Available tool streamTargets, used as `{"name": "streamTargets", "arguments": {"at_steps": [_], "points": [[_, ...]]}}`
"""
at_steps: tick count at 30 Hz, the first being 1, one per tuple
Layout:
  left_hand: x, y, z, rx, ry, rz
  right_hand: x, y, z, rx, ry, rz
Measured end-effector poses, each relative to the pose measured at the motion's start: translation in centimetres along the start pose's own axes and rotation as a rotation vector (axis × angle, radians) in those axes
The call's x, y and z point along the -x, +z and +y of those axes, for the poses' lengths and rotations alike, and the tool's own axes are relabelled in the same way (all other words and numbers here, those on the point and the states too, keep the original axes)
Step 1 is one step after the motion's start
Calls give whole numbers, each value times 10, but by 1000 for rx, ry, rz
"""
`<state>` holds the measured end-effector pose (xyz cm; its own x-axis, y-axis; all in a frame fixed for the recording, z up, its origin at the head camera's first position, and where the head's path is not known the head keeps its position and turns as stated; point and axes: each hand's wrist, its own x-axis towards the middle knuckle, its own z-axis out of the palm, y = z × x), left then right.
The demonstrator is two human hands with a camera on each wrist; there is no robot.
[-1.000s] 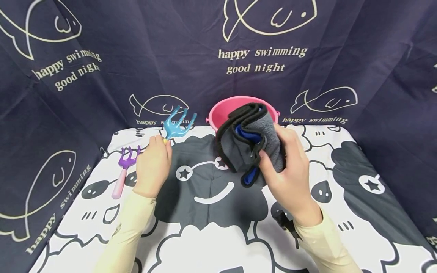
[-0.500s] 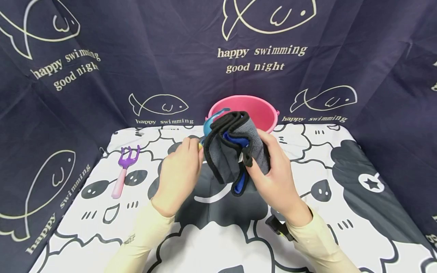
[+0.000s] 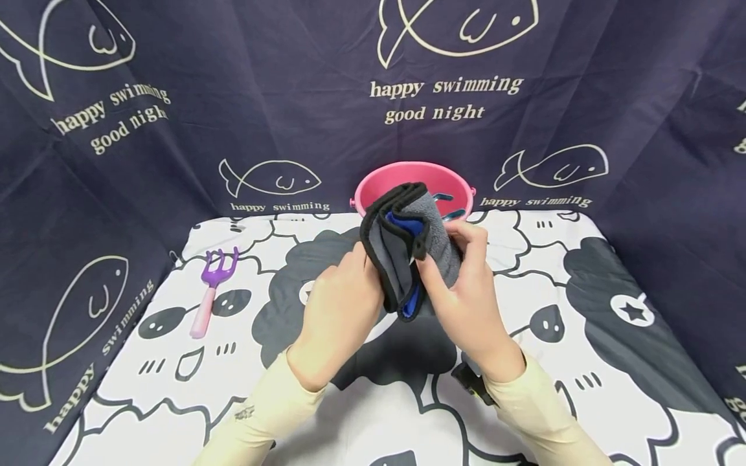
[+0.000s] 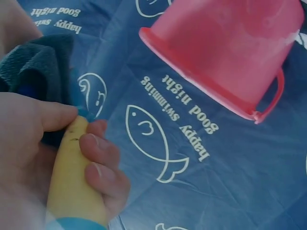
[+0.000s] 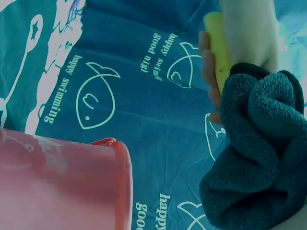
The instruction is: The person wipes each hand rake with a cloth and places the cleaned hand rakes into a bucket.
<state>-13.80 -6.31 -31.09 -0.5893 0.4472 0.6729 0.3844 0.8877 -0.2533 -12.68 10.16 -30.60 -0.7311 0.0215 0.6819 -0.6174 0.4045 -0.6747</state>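
My left hand (image 3: 344, 304) grips the yellow handle (image 4: 72, 177) of a toy garden fork, fingers curled round it in the left wrist view. The fork's light-blue tines (image 3: 454, 215) show past the far right side of a folded cloth; the rest of its head is hidden behind it. That cloth (image 3: 434, 223) is grey and fluffy with black edging and blue inside. My right hand (image 3: 466, 291) grips it from the right, thumb on the near side. Both hands are close together above the middle of the table, with the cloth between them and right against the fork.
Behind the cloth, a pink bucket (image 3: 373, 188) stands at the table's back edge. A purple toy fork (image 3: 215, 275) with a pink handle lies on the left of the sheep-print tablecloth (image 3: 355, 427). Dark fish-print curtains (image 3: 326, 84) enclose the back and sides.
My left hand has carried the blue fork rightward from beside the purple fork to behind the cloth. My right hand has brought the cloth slightly left, toward it. Bucket and purple fork have stayed put.
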Motion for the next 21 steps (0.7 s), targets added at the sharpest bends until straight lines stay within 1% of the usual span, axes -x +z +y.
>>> {"name": "streamTargets", "arguments": {"at_steps": [3,7,11,13,16,19,21], "points": [[-1,-2,3,-30,12,-2,-1,4,3,102,-82,64],[-3,-2,6,-54,21,-14,-2,10,4,219,-243,158],[-6,-2,11,-61,27,-4,-1,15,3,345,-349,198],[-8,-3,13,-56,35,10,0,15,2,411,-372,188],[-11,-3,15,-18,35,26,-1,13,2,481,-385,146],[-15,-4,14,50,22,37,-2,9,1,500,-370,81],[-17,-4,13,79,8,48,-3,5,2,495,-350,44]]}}
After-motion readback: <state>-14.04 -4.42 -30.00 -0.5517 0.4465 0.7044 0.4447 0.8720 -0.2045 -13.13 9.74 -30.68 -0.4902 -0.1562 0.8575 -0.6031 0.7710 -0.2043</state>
